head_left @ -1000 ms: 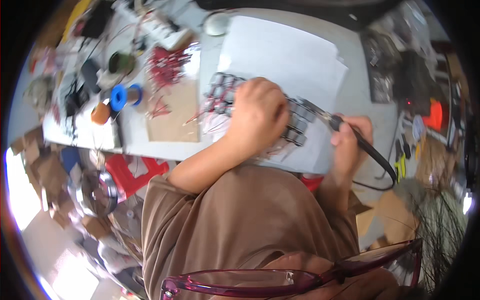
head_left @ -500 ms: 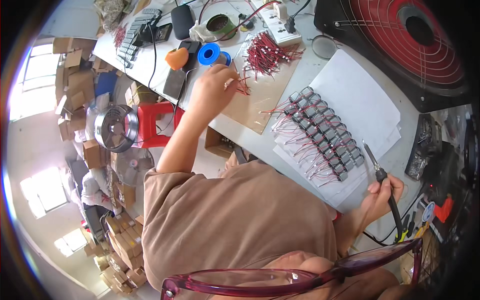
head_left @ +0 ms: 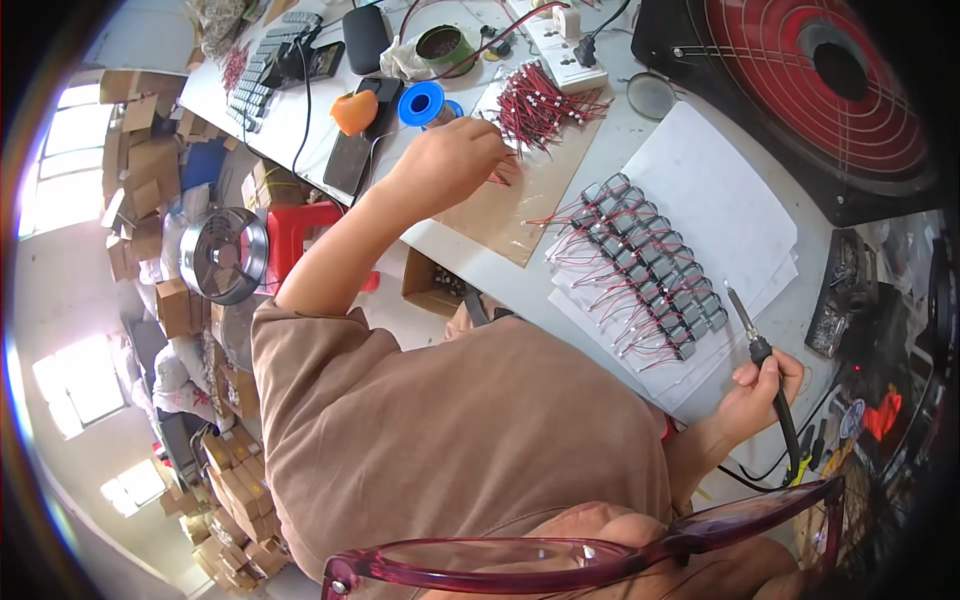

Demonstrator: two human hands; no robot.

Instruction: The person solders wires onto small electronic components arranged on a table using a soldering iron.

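My left hand reaches over the left edge of a pile of red-and-black wire leads with white ends. Its fingers are curled together, tips pointing down. A few red leads show beside the fingertips, but what the fingers pinch is hidden. On the right, my right hand is closed round the dark handle of a soldering iron, its metal tip pointing up and away from me. Left of that tip, rows of small grey blocks with red and dark wires lie on white paper.
A blue solder spool, an orange object and a phone lie left of the pile. Behind are a green tin and a power strip. A large red-and-black fan stands far right; a cardboard box sits below the table edge.
My left hand has moved right, from beside the solder spool to the edge of the wire pile. My right hand and the soldering iron have stayed almost in place.
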